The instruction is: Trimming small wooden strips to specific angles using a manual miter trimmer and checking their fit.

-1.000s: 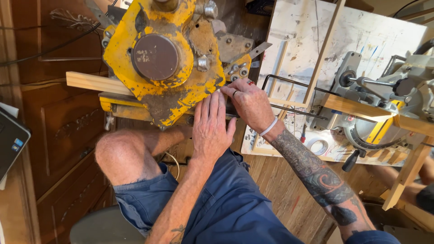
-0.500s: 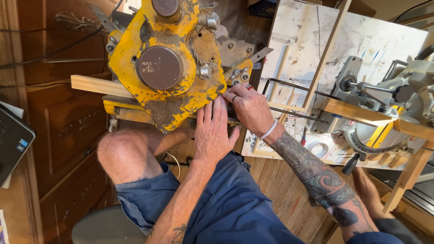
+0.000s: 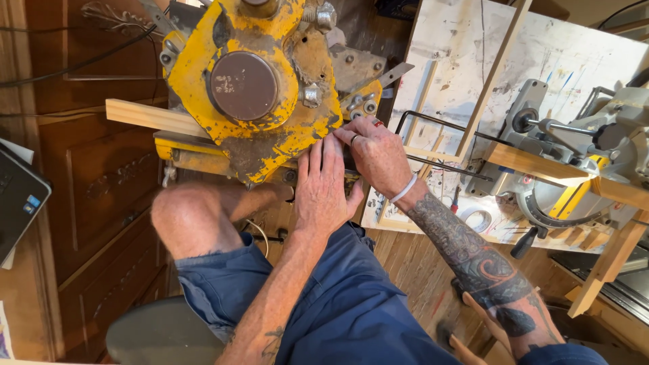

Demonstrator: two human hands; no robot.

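A cluttered workshop with dark wood cabinets (image 3: 101, 196) at nine o'clock and a paint-splashed white board (image 3: 466, 74) at two o'clock surrounds a seated person in blue shorts (image 3: 338, 318). A worn yellow machine (image 3: 257, 88) with a round brown cap fills twelve o'clock, resting across a pale wooden strip (image 3: 145, 116) just above the bare knee. The left hand (image 3: 326, 192) lies flat, fingers straight and together, pressed against the machine's lower edge; it grasps nothing. The right hand (image 3: 375, 150), wearing a ring and a white wristband, comes in from four o'clock on a tattooed forearm, its fingers curled and pinching at something small beside the bolts on the machine's right edge; what they hold cannot be made out. Both hands sit close to chipped metal edges, so a slip could scrape or pinch a fingertip, and the heavy machine might shift on the narrow strip if pushed unevenly. A mitre saw (image 3: 574, 169) stands at three o'clock.
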